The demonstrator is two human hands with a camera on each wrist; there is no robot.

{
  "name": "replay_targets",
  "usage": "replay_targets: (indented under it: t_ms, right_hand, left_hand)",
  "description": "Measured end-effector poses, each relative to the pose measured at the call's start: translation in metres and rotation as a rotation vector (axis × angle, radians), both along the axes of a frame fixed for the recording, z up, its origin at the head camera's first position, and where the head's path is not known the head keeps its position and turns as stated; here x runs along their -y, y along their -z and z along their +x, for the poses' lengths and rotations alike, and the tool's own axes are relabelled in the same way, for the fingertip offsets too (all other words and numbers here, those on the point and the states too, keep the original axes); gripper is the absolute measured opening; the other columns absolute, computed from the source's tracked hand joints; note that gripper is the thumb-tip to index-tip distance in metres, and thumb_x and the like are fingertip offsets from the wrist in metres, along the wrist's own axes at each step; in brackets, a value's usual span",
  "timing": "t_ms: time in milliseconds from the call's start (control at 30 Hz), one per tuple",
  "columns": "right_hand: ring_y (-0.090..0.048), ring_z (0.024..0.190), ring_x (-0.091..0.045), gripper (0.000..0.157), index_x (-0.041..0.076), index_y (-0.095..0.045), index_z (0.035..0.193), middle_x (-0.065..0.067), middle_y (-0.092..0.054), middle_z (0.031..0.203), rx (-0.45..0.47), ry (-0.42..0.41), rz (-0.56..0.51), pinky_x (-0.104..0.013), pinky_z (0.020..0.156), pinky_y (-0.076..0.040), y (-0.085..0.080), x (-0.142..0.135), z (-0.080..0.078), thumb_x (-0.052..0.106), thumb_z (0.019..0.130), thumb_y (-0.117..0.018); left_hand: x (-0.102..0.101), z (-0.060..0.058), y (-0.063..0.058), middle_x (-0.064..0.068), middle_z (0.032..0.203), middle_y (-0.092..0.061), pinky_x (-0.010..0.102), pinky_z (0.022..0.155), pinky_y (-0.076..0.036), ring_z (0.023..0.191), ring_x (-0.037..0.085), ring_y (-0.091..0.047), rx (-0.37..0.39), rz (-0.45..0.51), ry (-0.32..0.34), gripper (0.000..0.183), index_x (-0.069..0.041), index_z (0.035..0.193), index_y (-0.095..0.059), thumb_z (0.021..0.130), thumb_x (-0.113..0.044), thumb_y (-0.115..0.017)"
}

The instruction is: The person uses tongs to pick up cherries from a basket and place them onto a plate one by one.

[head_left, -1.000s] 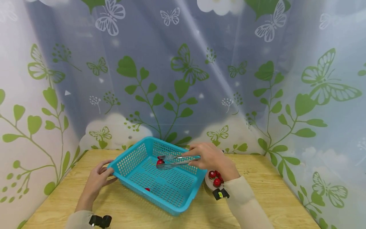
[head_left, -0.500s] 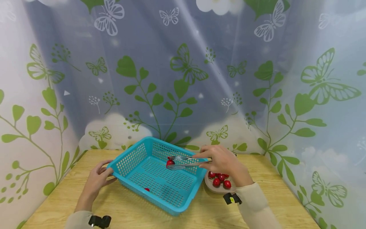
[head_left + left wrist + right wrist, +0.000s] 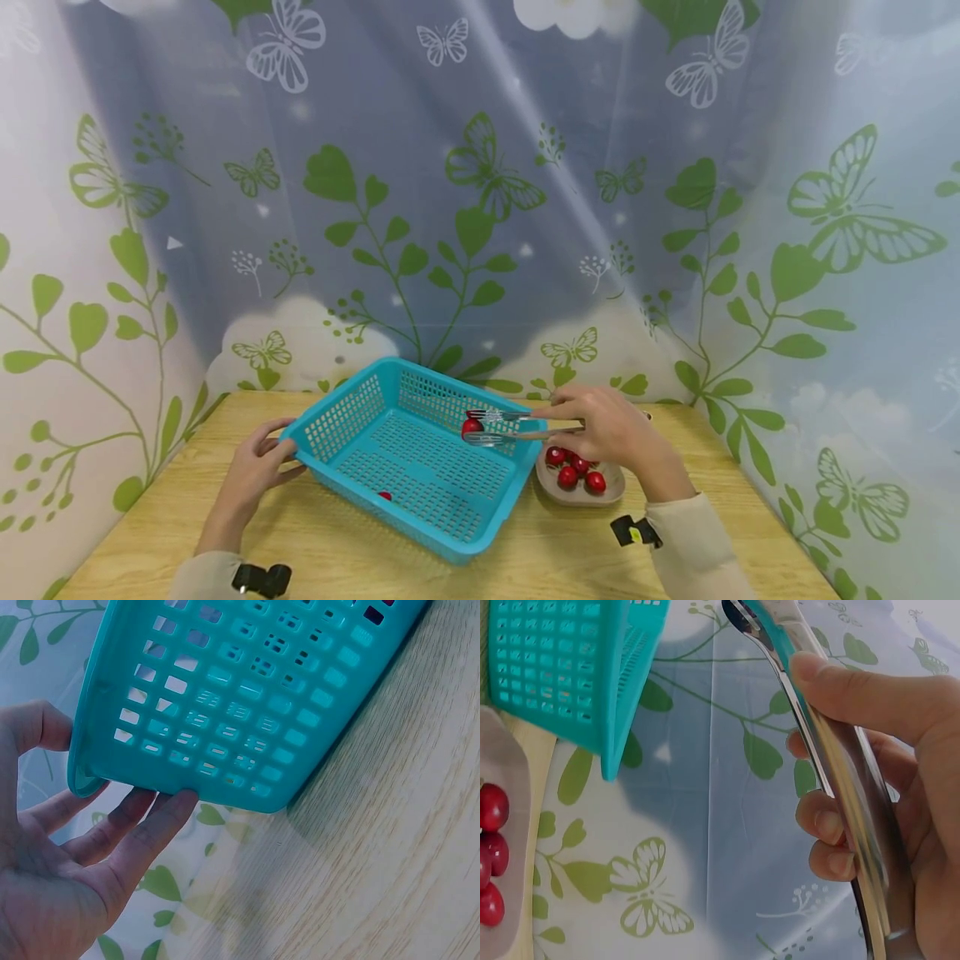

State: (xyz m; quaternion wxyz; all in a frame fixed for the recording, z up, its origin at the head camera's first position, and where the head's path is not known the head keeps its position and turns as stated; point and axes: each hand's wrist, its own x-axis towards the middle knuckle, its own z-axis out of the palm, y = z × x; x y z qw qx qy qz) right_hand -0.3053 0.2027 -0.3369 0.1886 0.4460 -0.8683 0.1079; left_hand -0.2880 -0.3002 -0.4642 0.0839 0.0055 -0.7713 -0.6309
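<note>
My right hand holds metal tongs with fork-like tips, thumb on one side and fingers on the other. Between the tips is a small, round, glossy red fruit, above the right part of a blue perforated plastic basket. At the basket's left corner, my left hand grips the rim; the left wrist view shows its fingertips against the edge of the basket. Another red fruit lies inside by the near wall, mostly hidden. Right of the basket, a pale dish bears several red fruits.
Everything stands on a wooden table. A patterned curtain with butterflies and leaves hangs close behind the basket and along both sides. The dish sits close against the basket's right end, below my right forearm.
My right hand has moved right, carrying the tongs and the fruit from mid-basket toward its right wall. More of the dish shows. The left hand and basket have stayed put.
</note>
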Motion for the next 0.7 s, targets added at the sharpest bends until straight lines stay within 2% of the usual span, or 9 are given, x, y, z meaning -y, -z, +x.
replay_targets:
  t_ms: [233,433,700]
  right_hand:
    - [-0.043,0.064,0.001,0.036,0.022,-0.079,0.121,0.008,-0.069,0.094,0.001,0.07,0.02,-0.014,0.054,-0.033,0.004,-0.016,0.003,0.026,0.086,-0.084]
    - [-0.041,0.063,0.0,0.036,0.024,-0.079,0.12,0.01,-0.062,0.087,0.0,0.091,0.014,-0.014,0.052,-0.031,0.009,-0.03,0.007,0.021,0.084,-0.085]
    - [-0.048,0.066,-0.001,0.037,0.025,-0.081,0.116,0.01,-0.067,0.092,-0.069,0.113,-0.014,-0.014,0.053,-0.034,0.012,-0.05,0.013,0.017,0.08,-0.088]
  left_hand:
    - [0.0,0.0,0.0,-0.001,0.107,-0.069,0.041,0.09,-0.066,0.091,0.005,-0.069,-0.008,0.01,0.001,0.052,-0.003,0.154,-0.039,0.105,-0.014,-0.051]
    - [0.0,-0.001,0.002,-0.003,0.106,-0.069,0.04,0.089,-0.066,0.091,0.005,-0.07,-0.007,0.006,0.0,0.052,-0.003,0.154,-0.039,0.105,-0.014,-0.051]
    - [0.0,-0.001,0.0,0.004,0.111,-0.069,0.039,0.09,-0.066,0.092,0.005,-0.069,0.008,0.006,-0.006,0.052,-0.005,0.155,-0.039,0.105,-0.016,-0.051]
